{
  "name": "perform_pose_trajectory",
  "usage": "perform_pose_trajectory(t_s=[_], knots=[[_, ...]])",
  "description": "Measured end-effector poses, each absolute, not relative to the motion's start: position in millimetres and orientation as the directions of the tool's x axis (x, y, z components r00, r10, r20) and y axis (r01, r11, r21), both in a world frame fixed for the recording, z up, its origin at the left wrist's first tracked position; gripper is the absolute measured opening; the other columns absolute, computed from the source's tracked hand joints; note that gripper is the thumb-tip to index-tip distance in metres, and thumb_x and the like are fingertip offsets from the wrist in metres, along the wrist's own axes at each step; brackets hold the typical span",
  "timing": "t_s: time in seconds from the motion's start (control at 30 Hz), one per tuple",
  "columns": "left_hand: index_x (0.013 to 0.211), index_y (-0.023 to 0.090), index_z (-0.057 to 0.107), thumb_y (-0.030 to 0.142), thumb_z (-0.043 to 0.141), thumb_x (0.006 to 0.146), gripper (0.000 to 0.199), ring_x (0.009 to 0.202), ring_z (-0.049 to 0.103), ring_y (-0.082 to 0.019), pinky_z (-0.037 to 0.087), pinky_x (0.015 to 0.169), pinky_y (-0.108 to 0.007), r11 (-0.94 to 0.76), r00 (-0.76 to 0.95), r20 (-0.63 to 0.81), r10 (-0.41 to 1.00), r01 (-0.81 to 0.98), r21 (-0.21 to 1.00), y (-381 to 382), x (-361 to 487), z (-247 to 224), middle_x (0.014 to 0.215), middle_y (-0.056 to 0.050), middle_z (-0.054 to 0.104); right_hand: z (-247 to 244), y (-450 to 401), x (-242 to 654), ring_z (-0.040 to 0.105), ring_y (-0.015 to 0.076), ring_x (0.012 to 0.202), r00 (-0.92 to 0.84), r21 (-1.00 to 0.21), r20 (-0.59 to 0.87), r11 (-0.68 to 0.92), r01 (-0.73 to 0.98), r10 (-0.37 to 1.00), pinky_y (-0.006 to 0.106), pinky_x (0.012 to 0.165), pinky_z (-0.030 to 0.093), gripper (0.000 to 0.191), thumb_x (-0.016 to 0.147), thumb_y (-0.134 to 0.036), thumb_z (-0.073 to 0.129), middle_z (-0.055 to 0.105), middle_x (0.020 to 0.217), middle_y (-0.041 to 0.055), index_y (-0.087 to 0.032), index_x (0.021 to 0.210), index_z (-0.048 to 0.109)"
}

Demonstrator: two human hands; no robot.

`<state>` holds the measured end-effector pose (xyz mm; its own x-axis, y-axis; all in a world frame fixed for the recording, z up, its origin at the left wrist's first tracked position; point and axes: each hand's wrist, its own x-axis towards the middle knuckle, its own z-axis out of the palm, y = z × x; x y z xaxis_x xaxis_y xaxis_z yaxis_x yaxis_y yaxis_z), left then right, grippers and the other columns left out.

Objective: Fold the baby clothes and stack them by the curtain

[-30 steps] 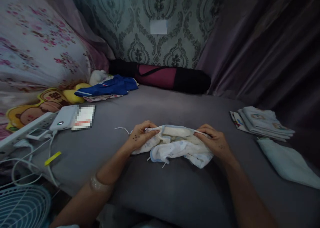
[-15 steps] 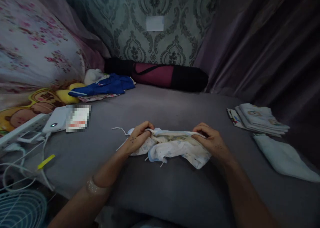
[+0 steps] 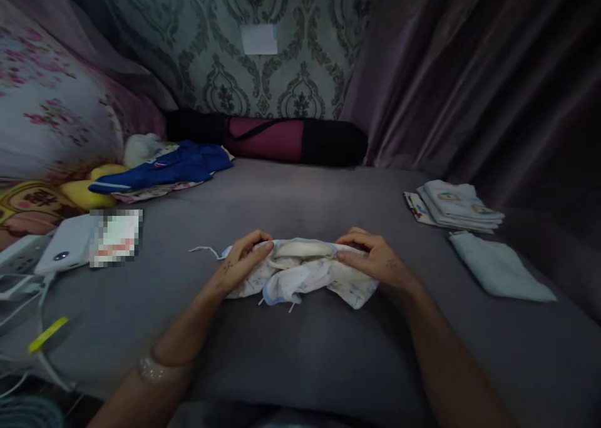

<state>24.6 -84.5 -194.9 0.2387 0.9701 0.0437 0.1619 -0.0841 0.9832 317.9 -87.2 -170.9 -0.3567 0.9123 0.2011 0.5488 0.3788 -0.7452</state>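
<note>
A small white printed garment (image 3: 300,281) with pale blue trim and thin tie strings lies bunched on the grey bed sheet (image 3: 300,203). My left hand (image 3: 244,259) pinches its far edge on the left, thumb on top. On the right, my right hand (image 3: 370,256) grips the same edge between thumb and fingers. Between the two hands the cloth opens into a shallow fold that shows its pale inside. One white string trails out past my left hand.
Folded cloths (image 3: 462,206) are stacked at right, beside a pale blue folded cloth (image 3: 500,265). Blue clothing (image 3: 173,168) and plush toys lie at left. Nearer are a white device (image 3: 66,243), cables and a yellow strip (image 3: 48,335). A black and maroon long bag (image 3: 272,139) lies along the wall.
The view has turned slightly right, so things sit further left. My right hand has come closer to the left one, its thumb now over the cloth's edge, and the fold between them gapes wider.
</note>
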Motion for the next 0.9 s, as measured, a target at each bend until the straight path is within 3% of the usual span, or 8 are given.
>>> perform_pose_trajectory(t_s=[0.33,0.57,0.73,0.9], knots=[[0.087,0.017,0.07,0.049,0.066,0.074,0.034,0.066,0.056,-0.015,0.042,0.053,-0.021,-0.087,0.186,0.055,0.981,0.168,0.982,-81.6,26.0,-195.1,0.073,-0.003,0.065,-175.7,-82.3,316.7,0.055,0.014,0.069,-0.33,-0.757,0.275,0.415,0.504,0.903,0.027,0.06,0.042,0.027,0.085,-0.042,0.058,0.06,0.076,0.0023,-0.021,0.087,0.073],[0.084,0.018,0.071,0.047,0.069,0.072,0.032,0.068,0.055,-0.015,0.044,0.061,-0.024,-0.264,0.233,0.203,0.951,0.268,0.927,-67.1,19.9,-175.1,0.076,-0.002,0.065,-165.0,-75.3,319.0,0.055,0.014,0.071,-0.269,-0.715,0.359,0.449,0.536,0.894,0.026,0.062,0.042,0.027,0.085,-0.043,0.057,0.06,0.078,0.0023,-0.02,0.084,0.071],[0.082,0.019,0.071,0.046,0.066,0.073,0.028,0.069,0.053,-0.016,0.041,0.061,-0.023,-0.395,0.195,0.345,0.918,0.382,0.835,-61.4,21.7,-135.1,0.074,-0.002,0.064,-134.9,-65.7,317.3,0.056,0.0149,0.074,-0.257,-0.607,0.516,0.56,0.564,0.817,0.027,0.066,0.043,0.027,0.086,-0.043,0.057,0.059,0.079,0.0024,-0.02,0.086,0.071],[0.088,0.019,0.066,0.043,0.053,0.085,0.028,0.076,0.053,-0.016,0.04,0.068,-0.023,-0.525,0.081,0.563,0.822,0.49,0.695,-49.8,32.0,-105.1,0.08,-0.001,0.062,-85.6,-62.4,310.2,0.057,0.0167,0.077,-0.277,-0.397,0.658,0.635,0.663,0.701,0.029,0.07,0.044,0.026,0.089,-0.041,0.054,0.06,0.081,0.0039,-0.021,0.089,0.07]])
